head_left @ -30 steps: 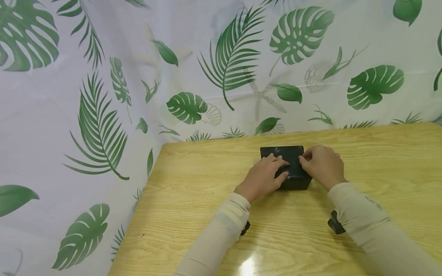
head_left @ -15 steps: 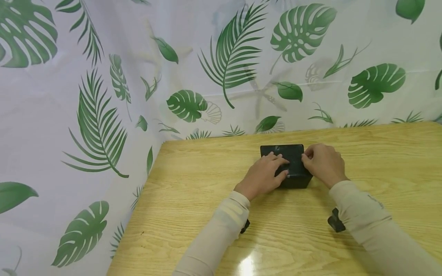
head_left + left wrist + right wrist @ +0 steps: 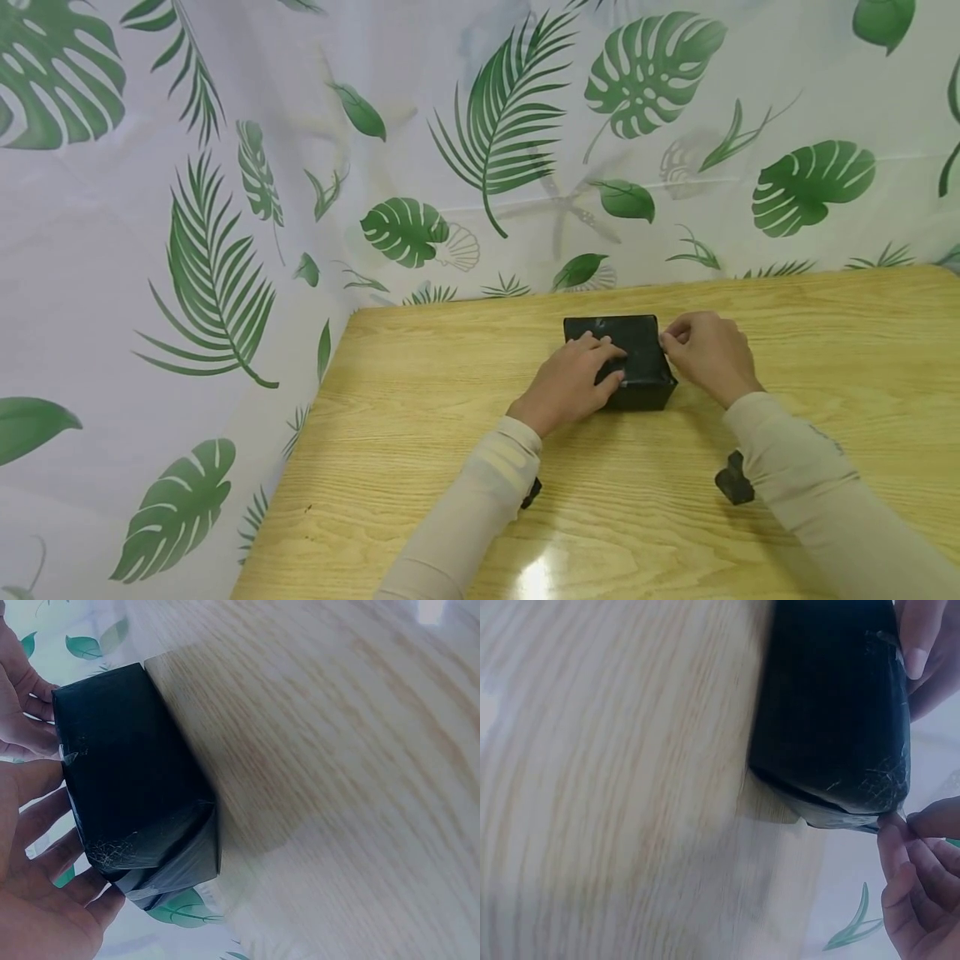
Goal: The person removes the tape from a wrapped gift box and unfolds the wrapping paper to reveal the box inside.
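1. Left hand (image 3: 566, 383): fingers spread, resting on the black box (image 3: 637, 333), directly beneath them.
2. Right hand (image 3: 708, 354): fingers pinching what looks like a wrapping flap (image 3: 844, 820) at the nearer end; the box lies leftward of them.
3. The box's long axis runs crosswise, left fingers toward right.
4. Below the fingers, the counter (image 3: 420, 400) carries it.

Creased, glossy plastic-wrapped box (image 3: 647, 358), shiny wood-grain table (image 3: 420, 400)

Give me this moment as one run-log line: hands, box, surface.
left hand: rests on top of box | right hand: pinches wrapping at box's right end | box: black, on wooden table
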`<state>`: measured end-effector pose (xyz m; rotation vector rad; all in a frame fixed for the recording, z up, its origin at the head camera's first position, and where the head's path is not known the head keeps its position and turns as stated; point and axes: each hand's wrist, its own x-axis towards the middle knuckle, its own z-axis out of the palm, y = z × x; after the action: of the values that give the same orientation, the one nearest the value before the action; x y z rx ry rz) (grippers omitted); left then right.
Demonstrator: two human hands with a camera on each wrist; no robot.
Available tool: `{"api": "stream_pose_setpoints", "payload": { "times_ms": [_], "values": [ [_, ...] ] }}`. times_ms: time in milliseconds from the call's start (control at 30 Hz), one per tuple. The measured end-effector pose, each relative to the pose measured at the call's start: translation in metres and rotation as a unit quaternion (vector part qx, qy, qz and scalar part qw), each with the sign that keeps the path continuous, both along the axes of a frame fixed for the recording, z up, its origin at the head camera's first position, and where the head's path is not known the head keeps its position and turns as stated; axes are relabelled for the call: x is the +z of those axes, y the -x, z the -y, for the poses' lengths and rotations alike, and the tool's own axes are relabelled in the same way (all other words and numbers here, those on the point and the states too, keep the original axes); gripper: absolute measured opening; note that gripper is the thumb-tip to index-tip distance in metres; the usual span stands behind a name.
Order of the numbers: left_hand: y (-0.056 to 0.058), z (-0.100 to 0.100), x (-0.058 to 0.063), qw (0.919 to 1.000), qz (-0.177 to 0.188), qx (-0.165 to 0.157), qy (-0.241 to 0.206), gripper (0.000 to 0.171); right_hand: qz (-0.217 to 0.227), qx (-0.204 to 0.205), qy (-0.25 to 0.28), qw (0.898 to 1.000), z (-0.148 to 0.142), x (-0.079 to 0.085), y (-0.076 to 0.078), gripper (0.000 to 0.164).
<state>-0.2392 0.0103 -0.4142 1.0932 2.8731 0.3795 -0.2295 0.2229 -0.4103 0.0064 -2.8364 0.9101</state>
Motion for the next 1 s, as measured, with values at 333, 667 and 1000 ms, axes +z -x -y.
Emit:
{"api": "stream_pose_setpoints", "payload": {
  "times_ms": [333, 667, 1000],
  "values": [
    [0.0008, -0.0002, -0.0002, 1.0, 0.001, 0.002, 0.005, 0.041, 0.014, 0.007, 0.026, 1.0, -0.004, -0.0016, 0.0017, 0.026],
    [0.0004, 0.0006, -0.0011, 1.0, 0.002, 0.001, -0.001, 0.041, 0.019, 0.029, 0.053, 0.998, -0.0077, -0.0036, 0.0004, 0.025],
    [0.0013, 0.0003, -0.0028, 1.0, 0.005, 0.003, -0.003, 0.041, 0.014, 0.036, 0.059, 0.998, -0.0097, -0.0062, -0.0003, 0.025]
  ]
}}
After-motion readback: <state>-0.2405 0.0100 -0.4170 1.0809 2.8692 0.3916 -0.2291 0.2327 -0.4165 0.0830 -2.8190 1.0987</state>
